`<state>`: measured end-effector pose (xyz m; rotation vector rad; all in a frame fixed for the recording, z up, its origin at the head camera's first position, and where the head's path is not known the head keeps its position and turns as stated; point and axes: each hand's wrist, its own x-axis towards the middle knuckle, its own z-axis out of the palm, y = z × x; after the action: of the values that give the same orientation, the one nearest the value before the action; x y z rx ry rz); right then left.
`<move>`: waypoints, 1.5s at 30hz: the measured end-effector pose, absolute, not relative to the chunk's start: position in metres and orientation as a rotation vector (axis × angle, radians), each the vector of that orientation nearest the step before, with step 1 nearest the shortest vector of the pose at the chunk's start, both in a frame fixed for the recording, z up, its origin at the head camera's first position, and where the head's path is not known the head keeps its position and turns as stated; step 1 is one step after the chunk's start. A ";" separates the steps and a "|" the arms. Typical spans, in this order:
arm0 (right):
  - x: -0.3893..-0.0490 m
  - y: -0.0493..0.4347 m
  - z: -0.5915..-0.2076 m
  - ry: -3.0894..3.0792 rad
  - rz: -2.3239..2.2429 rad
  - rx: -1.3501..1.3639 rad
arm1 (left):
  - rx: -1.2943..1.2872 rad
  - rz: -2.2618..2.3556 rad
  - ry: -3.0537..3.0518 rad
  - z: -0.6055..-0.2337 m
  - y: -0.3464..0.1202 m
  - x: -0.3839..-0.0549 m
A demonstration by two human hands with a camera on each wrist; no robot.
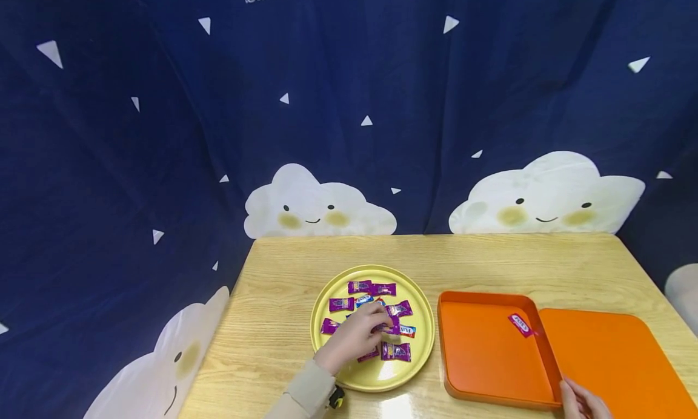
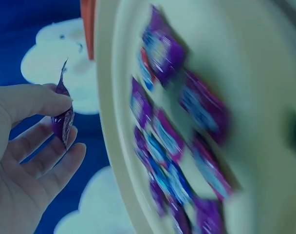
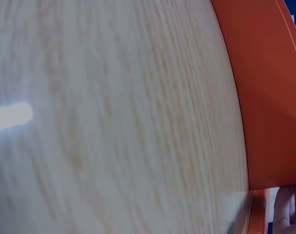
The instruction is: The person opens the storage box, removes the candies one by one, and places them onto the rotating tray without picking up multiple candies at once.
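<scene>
My left hand (image 1: 354,334) is over the yellow plate (image 1: 317,322), pinching a purple-wrapped candy (image 2: 63,117) between thumb and fingers. Several candies in purple wrappers, such as one wrapped candy (image 1: 395,351), lie on the plate, some overlapping blue-and-red wrapped candies (image 1: 406,330). Beside the near right corner of the orange box (image 1: 491,358), my right hand (image 1: 584,401) has its fingertips against the wall; much of this hand is cut off by the frame. One pink-wrapped candy (image 1: 520,324) rests inside the box near its right wall.
A flat orange panel (image 1: 616,352) lies on the wooden table (image 1: 272,298) to the right of the box. Behind the table hangs a dark blue curtain (image 1: 338,74) with clouds and white triangles. Wood shows between the plate and the box.
</scene>
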<state>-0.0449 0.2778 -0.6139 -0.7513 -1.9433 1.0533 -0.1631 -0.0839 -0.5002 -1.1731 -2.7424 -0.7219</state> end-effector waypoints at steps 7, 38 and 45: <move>-0.045 0.278 -0.618 -1.944 1.040 -0.775 | -1.078 -0.709 -2.794 -0.518 -0.124 -0.152; -0.042 0.274 -0.603 -1.976 1.073 -0.740 | -0.806 -0.526 -3.188 -0.524 -0.147 -0.136; -0.042 0.277 -0.607 -1.987 1.086 -0.772 | -0.830 -0.523 -3.171 -0.524 -0.145 -0.136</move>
<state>-0.0420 0.2770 -0.6071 -0.7717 -1.9874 1.0862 -0.1361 -0.1452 -0.5242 -0.8303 -3.1712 -0.5233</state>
